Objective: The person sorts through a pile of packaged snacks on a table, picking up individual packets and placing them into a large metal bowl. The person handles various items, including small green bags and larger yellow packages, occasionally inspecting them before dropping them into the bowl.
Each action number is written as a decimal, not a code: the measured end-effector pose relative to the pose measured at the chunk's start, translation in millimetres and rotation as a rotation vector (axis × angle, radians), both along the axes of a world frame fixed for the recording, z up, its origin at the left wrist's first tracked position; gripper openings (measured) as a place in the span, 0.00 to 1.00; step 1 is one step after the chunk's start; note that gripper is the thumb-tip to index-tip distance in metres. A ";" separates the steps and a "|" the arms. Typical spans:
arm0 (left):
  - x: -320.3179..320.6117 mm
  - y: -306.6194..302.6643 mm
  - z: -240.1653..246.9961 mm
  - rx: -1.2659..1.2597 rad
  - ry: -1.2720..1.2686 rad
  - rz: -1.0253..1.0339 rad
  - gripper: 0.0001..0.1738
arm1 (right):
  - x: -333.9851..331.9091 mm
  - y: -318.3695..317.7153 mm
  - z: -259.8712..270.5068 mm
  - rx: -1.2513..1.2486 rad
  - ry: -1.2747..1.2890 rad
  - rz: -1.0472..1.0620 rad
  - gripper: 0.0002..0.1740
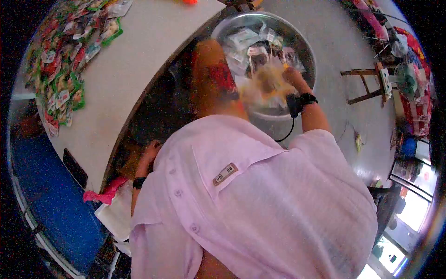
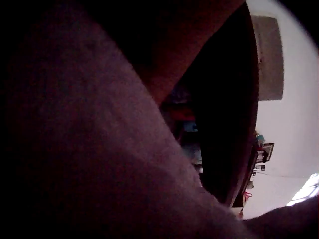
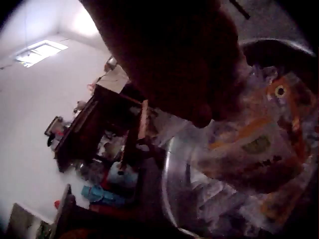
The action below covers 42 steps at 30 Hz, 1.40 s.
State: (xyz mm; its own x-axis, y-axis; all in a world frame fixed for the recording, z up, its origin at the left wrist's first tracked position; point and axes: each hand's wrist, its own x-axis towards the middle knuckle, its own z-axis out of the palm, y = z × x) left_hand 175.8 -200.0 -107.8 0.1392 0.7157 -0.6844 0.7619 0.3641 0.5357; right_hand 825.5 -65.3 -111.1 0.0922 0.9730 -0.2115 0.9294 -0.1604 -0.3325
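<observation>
In the head view my right hand (image 1: 292,76) is over a large round metal basin (image 1: 312,60) of plastic packets. It grips a clear packet with yellow-orange print (image 1: 267,83), blurred by motion. The right wrist view has the same hand (image 3: 199,84) as a dark shape above the basin, with an orange-edged packet (image 3: 254,154) bearing a green mark just below the fingertips. Down by the shirt's side and the table edge is my left hand (image 1: 151,151), idle, fingers loosely bent. Shirt cloth and dark shadow hide that hand in the left wrist view.
A pale table (image 1: 139,42) with a curved edge lies to the left, bearing a heap of colourful packets (image 1: 69,69) and a dark phone (image 1: 74,167). A wooden stool (image 1: 367,83) stands right of the basin. Pink plastic (image 1: 109,190) and a white container (image 1: 116,211) are at lower left.
</observation>
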 end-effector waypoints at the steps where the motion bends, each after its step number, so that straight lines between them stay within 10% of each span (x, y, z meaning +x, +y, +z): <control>1: -0.6 -0.5 -4.9 0.023 0.011 0.005 0.17 | 15.3 -12.9 -19.2 0.006 0.077 -0.035 0.04; 3: 8.7 3.6 16.5 -0.025 -0.001 0.026 0.18 | 31.5 -28.0 -40.6 0.023 0.231 -0.103 0.04; 4: 23.3 -4.8 38.1 -0.049 -0.001 0.044 0.18 | 9.3 -41.9 24.4 -0.107 -0.012 -0.222 0.10; 8: 19.7 -5.2 31.0 0.018 0.070 -0.053 0.19 | 17.3 -64.1 -0.9 -0.179 -0.293 -0.115 0.07; 16: 36.0 6.1 61.5 -0.056 -0.011 0.052 0.17 | -23.5 -67.7 -70.9 -0.203 0.103 0.021 0.08; 27: 24.0 -3.4 34.4 0.163 -0.090 0.074 0.18 | -163.0 110.7 56.3 0.108 0.910 0.215 0.09; 30: 12.5 0.3 82.3 0.134 -0.260 0.068 0.19 | -262.8 97.1 160.4 0.280 0.856 0.231 0.09; 34: 8.1 9.3 181.0 0.106 -0.437 0.134 0.17 | -313.3 120.9 155.5 0.546 0.596 0.460 0.11; 42: -42.6 26.3 230.0 0.594 -0.432 0.612 0.12 | -405.1 131.1 149.2 0.701 0.532 0.749 0.11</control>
State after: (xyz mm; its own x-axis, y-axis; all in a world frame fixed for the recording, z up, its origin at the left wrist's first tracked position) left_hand 133.3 -173.7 122.2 -0.2189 0.9620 -0.1630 0.2225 0.2119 0.9516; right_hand 420.4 65.7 38.1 -0.4962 0.6650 0.5581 0.4291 0.7467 -0.5082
